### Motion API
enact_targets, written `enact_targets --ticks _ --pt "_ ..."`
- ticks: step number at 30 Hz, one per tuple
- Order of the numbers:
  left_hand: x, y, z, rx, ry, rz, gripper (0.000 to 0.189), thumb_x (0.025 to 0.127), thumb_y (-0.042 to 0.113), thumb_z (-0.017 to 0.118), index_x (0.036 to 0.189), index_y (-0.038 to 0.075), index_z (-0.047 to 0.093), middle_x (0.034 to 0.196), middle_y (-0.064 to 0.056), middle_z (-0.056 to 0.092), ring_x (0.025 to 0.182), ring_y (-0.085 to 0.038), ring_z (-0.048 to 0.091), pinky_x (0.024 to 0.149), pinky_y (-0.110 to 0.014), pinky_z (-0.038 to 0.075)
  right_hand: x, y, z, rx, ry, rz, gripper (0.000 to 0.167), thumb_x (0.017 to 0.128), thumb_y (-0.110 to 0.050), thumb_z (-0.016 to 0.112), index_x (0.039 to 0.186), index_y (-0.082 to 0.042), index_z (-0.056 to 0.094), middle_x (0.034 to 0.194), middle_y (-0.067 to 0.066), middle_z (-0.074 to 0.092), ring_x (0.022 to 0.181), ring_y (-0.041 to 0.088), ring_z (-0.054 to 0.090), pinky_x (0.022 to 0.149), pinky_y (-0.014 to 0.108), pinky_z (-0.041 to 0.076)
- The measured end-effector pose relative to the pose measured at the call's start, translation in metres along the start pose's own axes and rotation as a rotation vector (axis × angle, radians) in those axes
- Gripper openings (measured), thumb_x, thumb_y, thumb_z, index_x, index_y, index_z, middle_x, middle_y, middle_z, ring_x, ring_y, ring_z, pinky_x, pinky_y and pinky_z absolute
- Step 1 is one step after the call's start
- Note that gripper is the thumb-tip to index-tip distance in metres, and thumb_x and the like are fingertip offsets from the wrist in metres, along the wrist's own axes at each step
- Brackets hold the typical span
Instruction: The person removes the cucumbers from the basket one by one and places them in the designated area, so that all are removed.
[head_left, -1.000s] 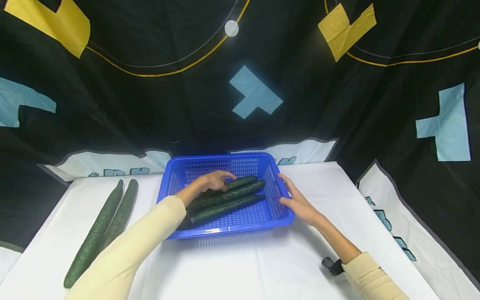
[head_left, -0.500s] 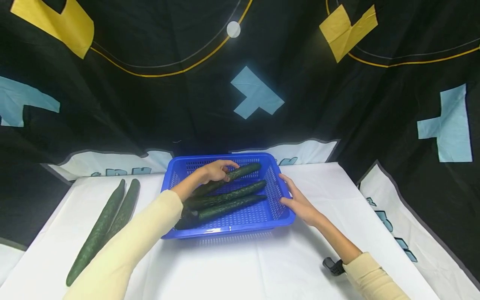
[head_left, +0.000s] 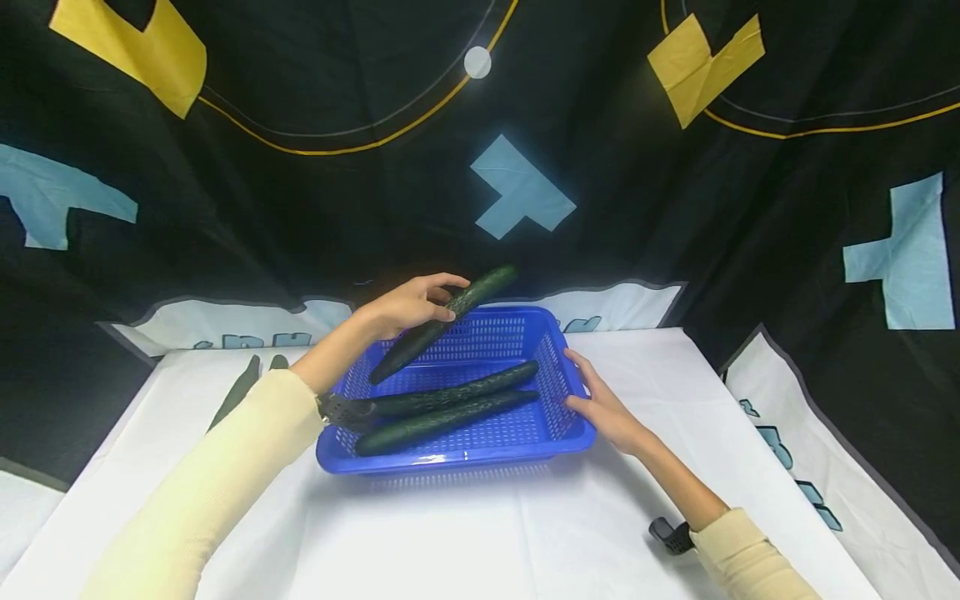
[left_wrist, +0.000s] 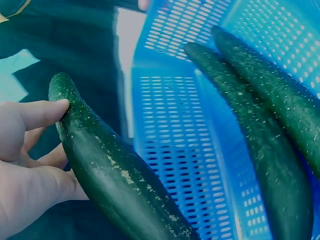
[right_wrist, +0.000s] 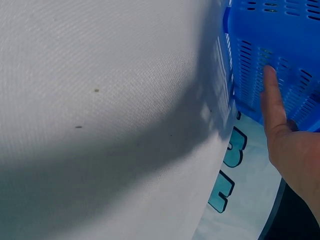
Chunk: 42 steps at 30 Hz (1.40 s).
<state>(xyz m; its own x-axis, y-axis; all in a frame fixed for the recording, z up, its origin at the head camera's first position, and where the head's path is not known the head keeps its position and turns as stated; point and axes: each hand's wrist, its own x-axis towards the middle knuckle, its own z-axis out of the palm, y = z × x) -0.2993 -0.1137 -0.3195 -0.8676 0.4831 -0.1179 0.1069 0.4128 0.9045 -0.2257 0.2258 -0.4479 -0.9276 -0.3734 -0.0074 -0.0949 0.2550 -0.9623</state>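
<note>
My left hand [head_left: 412, 304] pinches a dark green cucumber [head_left: 486, 283] between thumb and fingers, tilted above the back of the blue basket [head_left: 457, 457]. In the left wrist view, the held cucumber [left_wrist: 110, 160] shows pale scuffs, with fingers on its upper part. Two more cucumbers, a rear one [head_left: 480, 385] and a front one [head_left: 450, 418], lie side by side in the basket. My right hand [head_left: 611, 417] rests against the basket's right side, thumb and fingers spread near the rim. The right wrist view shows a straight digit touching the perforated blue wall [right_wrist: 250, 75].
Two cucumbers [head_left: 236, 392] lie on the white-covered table [head_left: 420, 533] left of the basket, mostly hidden by my left sleeve [head_left: 202, 483]. A black curtain [head_left: 360, 217] with yellow and light blue shapes hangs behind. Black devices sit at both wrists, the right one [head_left: 671, 535] above the cloth.
My left hand has lifted one cucumber up from among the others in the basket, toward the back. The right hand has stayed at the basket's side.
</note>
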Motion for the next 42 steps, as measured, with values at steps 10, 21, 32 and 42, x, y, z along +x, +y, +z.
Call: enact_targets --ticks 10,21,32,42 --pt "-0.043 0.005 -0.031 0.016 0.14 -0.037 0.061 0.096 0.004 0.061 0.152 0.016 0.039 0.148 -0.022 0.035 0.135 -0.042 0.034 0.109 -0.061 0.032 -0.001 0.001 0.0 0.004 -0.001 0.001 0.08 0.093 0.002 0.05 0.161 -0.016 0.011 0.161 0.025 0.012 0.144 0.047 0.02 0.109 0.062 0.029" --pt "-0.106 -0.028 -0.07 0.112 0.248 -0.126 0.069 0.097 0.011 0.062 0.157 0.014 0.028 0.153 -0.027 0.028 0.137 -0.051 0.027 0.104 -0.076 0.022 0.0 0.0 0.0 -0.002 0.002 0.002 0.079 0.093 0.002 0.049 0.161 -0.015 0.011 0.162 0.025 0.012 0.145 0.046 0.017 0.111 0.063 0.024" --pt "-0.177 -0.101 -0.102 0.075 0.292 -0.23 0.075 0.098 0.012 0.06 0.158 0.007 0.015 0.149 -0.036 0.018 0.119 -0.05 0.044 0.089 -0.058 0.048 0.0 0.0 0.0 0.01 -0.003 -0.011 0.08 0.093 0.002 0.05 0.16 -0.014 0.011 0.16 0.027 0.014 0.143 0.048 0.022 0.11 0.063 0.028" --pt "-0.229 -0.165 -0.119 0.049 0.318 -0.263 0.071 0.101 0.016 0.058 0.155 0.002 0.015 0.146 -0.043 0.013 0.12 -0.059 0.039 0.086 -0.071 0.04 -0.001 0.001 -0.001 0.007 -0.009 -0.011 0.08 0.093 0.001 0.05 0.16 -0.015 0.011 0.16 0.027 0.015 0.143 0.047 0.022 0.111 0.063 0.025"
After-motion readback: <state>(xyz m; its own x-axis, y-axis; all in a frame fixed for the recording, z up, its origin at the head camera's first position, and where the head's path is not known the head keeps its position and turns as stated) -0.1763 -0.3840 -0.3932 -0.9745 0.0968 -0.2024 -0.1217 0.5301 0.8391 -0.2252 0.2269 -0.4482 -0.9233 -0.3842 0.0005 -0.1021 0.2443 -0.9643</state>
